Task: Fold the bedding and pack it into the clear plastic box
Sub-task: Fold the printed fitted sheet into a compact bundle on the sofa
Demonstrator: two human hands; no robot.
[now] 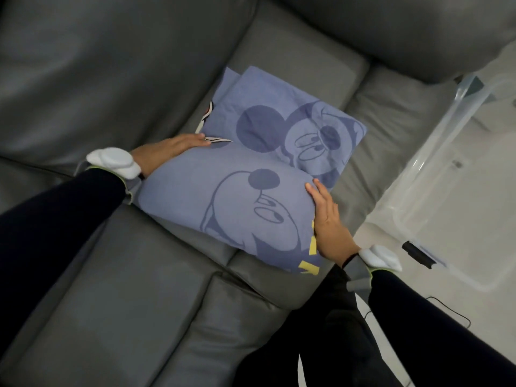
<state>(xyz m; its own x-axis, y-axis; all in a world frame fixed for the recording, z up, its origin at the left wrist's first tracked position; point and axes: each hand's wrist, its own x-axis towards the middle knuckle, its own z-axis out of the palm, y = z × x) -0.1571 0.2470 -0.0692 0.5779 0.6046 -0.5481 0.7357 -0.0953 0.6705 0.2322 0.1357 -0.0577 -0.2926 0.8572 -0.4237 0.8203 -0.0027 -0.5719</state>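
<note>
A blue pillow (229, 208) printed with a cartoon mouse lies on the grey sofa seat (139, 289). Behind it, touching it, lies a folded blue sheet (282, 113) with the same print. My left hand (167, 152) rests flat against the pillow's left end, fingers straight. On the pillow's right end my right hand (328, 222) presses with its fingers straight. The clear plastic box (435, 174) stands on the floor to the right of the sofa, its inside bare.
The sofa's grey backrest (97, 65) rises at the left and top. A black latch (418, 254) sits on the box's near rim. A thin black cable (446, 308) runs over the pale floor beside my right arm.
</note>
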